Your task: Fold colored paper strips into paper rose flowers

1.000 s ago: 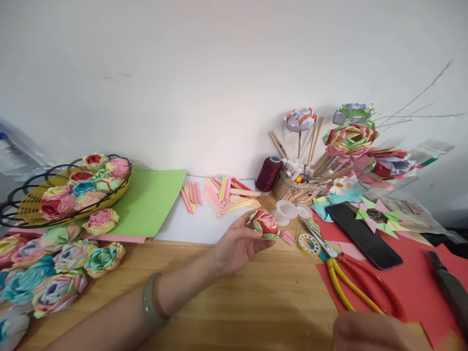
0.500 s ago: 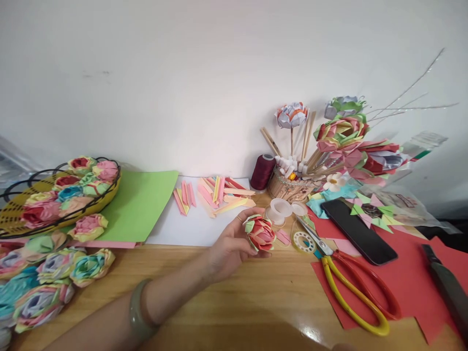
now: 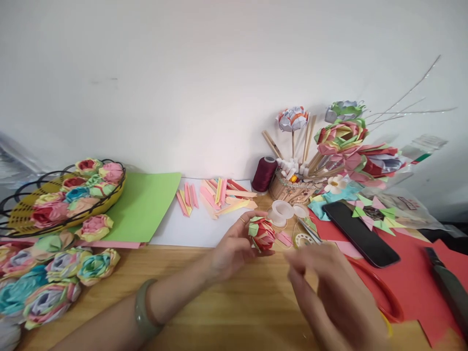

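My left hand is closed around a paper flower, a small bud of folded red and pink petals with green and cream edges. It is held above the wooden table, facing me. My right hand is in front of it at the lower right, blurred by motion, its thumb and forefinger pointing toward the flower but apart from it. Whether anything is between those fingers is not clear. The scissors, with red and yellow handles, lie partly hidden behind my right hand.
Folded paper strips lie on white paper. At left are a yellow basket of paper flowers and more flowers. A maroon thread spool, clear tape rolls, a flower holder, a phone and red paper sit at right.
My right hand has come into view from the lower right and moved up toward the flower, covering part of the scissors. My left hand keeps hold of the flower, almost in place.
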`<act>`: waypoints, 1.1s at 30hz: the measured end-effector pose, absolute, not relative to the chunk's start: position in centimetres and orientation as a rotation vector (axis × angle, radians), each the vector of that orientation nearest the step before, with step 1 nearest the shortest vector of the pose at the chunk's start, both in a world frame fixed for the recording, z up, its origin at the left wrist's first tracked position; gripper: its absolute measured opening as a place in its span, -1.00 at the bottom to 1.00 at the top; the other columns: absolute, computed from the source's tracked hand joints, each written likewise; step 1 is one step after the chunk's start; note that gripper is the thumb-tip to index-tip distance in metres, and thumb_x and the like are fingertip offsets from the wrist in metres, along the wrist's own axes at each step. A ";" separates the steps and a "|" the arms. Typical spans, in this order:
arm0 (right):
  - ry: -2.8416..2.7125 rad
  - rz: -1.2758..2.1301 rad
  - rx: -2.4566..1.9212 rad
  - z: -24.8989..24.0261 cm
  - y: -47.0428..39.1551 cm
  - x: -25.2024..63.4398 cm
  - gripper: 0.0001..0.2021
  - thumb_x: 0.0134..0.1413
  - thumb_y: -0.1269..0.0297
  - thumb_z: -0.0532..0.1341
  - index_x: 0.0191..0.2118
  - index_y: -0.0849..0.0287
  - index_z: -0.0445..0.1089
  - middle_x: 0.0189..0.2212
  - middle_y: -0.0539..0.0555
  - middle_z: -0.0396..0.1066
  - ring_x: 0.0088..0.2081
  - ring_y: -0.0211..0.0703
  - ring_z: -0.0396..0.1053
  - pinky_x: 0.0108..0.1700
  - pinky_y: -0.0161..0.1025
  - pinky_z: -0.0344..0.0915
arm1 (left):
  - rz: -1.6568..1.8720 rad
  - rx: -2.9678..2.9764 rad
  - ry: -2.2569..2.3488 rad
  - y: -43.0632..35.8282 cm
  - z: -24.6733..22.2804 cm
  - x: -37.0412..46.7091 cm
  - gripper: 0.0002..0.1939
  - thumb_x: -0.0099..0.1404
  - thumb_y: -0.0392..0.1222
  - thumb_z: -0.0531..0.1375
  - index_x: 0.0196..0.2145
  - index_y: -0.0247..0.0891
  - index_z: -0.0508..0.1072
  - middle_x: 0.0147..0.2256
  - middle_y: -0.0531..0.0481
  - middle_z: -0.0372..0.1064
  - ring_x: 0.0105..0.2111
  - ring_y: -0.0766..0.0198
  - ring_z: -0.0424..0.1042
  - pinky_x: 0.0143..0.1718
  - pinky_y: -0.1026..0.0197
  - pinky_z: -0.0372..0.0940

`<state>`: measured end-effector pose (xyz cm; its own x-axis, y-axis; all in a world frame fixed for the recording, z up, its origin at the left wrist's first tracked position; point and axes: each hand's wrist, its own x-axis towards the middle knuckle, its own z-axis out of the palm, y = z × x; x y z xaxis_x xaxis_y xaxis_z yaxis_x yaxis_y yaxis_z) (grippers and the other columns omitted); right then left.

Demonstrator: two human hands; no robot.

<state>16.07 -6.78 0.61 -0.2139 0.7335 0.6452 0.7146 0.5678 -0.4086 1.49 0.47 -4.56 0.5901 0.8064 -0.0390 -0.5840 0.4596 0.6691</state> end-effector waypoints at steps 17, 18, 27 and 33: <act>-1.630 0.790 -1.328 -2.7 -1.5 16.3 -0.86 0.03 0.22 0.14 -0.36 0.16 0.36 -0.44 0.04 0.33 -0.42 -0.21 0.29 -0.41 -0.29 0.24 | 1.059 0.804 0.460 0.4 -5.0 2.2 -0.79 0.22 -0.11 0.09 -0.17 -0.13 0.31 -0.29 0.06 0.28 -0.25 0.40 0.27 -0.11 0.26 0.13; -1.620 0.806 -1.326 -2.7 -1.5 16.3 -0.86 0.03 0.21 0.15 -0.37 0.16 0.36 -0.44 0.04 0.33 -0.42 -0.21 0.29 -0.41 -0.29 0.24 | 1.051 0.826 0.465 0.4 -5.0 2.1 -0.79 0.23 -0.11 0.08 -0.16 -0.12 0.31 -0.29 0.06 0.27 -0.25 0.39 0.27 -0.10 0.25 0.13; -1.557 0.888 -1.376 -2.5 -1.6 15.8 -0.84 0.01 0.19 0.16 -0.37 0.18 0.36 -0.48 0.02 0.31 -0.44 -0.23 0.26 -0.41 -0.30 0.20 | 1.088 1.094 0.620 0.2 -6.1 2.0 -0.74 0.24 -0.10 0.06 -0.09 -0.07 0.28 -0.11 0.03 0.18 -0.13 0.32 0.19 -0.08 0.25 0.12; -1.611 0.797 -1.353 -2.4 -1.8 15.9 -0.85 0.02 0.24 0.14 -0.32 0.16 0.40 -0.47 0.02 0.31 -0.44 -0.23 0.26 -0.42 -0.31 0.20 | 1.108 1.084 0.652 0.5 -6.4 2.1 -0.72 0.24 -0.09 0.06 -0.08 -0.07 0.26 -0.09 0.01 0.20 -0.11 0.30 0.21 -0.06 0.22 0.12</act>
